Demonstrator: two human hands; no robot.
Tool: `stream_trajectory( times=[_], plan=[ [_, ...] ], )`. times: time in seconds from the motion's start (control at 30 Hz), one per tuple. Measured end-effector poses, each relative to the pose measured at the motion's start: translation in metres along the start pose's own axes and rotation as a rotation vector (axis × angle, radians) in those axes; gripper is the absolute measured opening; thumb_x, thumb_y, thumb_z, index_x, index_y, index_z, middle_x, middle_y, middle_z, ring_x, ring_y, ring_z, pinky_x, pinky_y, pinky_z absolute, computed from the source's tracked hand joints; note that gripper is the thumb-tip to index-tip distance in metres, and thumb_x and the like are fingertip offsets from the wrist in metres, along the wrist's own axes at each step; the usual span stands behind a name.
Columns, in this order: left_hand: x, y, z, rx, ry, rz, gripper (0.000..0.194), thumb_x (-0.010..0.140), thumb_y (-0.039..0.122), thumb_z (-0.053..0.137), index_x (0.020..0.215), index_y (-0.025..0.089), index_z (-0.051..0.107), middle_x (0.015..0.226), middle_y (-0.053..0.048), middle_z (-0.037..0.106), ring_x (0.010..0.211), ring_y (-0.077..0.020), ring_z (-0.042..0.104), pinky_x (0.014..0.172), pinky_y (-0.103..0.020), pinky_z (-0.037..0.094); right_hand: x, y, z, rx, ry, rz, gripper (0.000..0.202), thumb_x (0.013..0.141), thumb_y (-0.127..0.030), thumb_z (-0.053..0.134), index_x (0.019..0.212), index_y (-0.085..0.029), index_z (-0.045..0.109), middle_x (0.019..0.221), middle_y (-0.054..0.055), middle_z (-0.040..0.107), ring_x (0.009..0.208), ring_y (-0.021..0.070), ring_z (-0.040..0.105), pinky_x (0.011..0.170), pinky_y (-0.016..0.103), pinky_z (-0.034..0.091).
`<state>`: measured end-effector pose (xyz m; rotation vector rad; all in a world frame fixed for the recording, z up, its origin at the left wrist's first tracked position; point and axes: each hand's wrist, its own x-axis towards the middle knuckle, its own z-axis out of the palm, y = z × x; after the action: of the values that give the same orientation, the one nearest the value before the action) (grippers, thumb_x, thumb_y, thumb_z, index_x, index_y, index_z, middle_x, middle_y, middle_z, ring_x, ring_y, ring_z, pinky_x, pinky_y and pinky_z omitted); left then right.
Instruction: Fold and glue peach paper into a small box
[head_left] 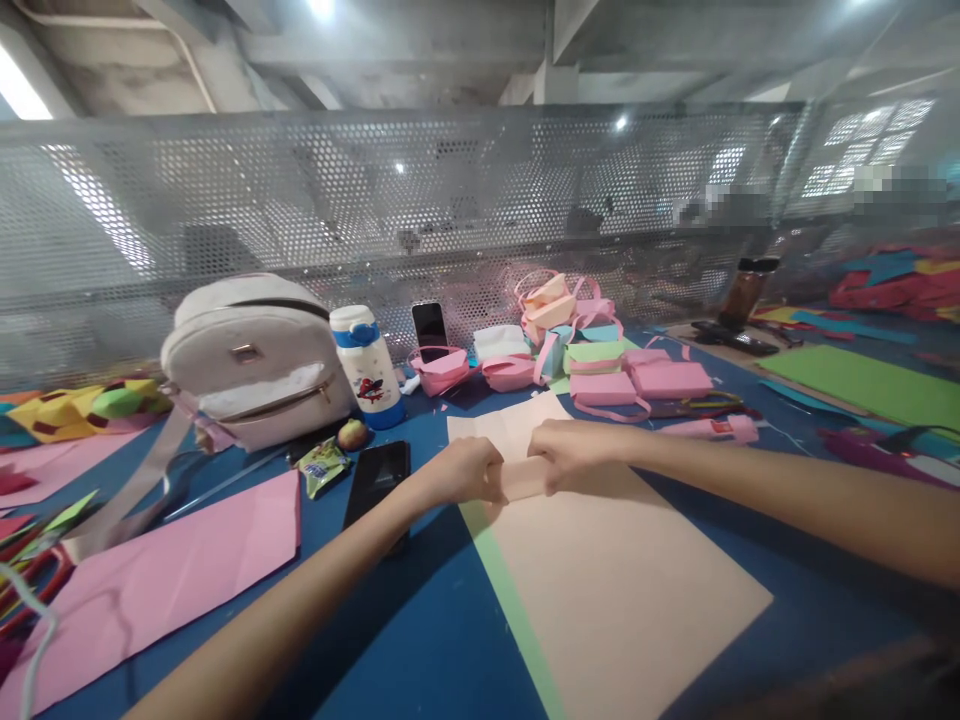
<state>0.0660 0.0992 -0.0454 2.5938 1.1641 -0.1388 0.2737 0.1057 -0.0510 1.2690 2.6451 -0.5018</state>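
The small folded peach paper strip (523, 479) lies between the left hand (472, 470) and right hand (561, 455), pinched by both.

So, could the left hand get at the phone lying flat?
Probably yes: the phone lies close to the left hand, mostly uncovered, though that hand grips the peach paper and its forearm crosses one end.

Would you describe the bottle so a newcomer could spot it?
Find the pale fabric backpack on the blue table. Immediately right stands a white cylindrical bottle with blue cap and base. Unlike its neighbours, it carries a red-and-blue cartoon figure.
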Motion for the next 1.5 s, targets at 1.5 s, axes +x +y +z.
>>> stream_trajectory(
  times=[1.5],
  plan=[
    [-0.029, 0.031, 0.014, 0.018, 0.106, 0.026, 0.009, 0.076, 0.015, 0.064, 0.069, 0.016, 0.070, 0.063, -0.003, 0.067, 0.059, -0.0146, 0.054, 0.055, -0.025, 0.030, -0.034, -0.049, 0.001, 0.006, 0.099, -0.019, 0.019, 0.081, -0.032, 0.066, 0.079, -0.016, 0.075, 0.071, 0.005, 0.069, 0.061, 0.0179, 0.058, 0.053, 0.026, 0.025]
  ],
)
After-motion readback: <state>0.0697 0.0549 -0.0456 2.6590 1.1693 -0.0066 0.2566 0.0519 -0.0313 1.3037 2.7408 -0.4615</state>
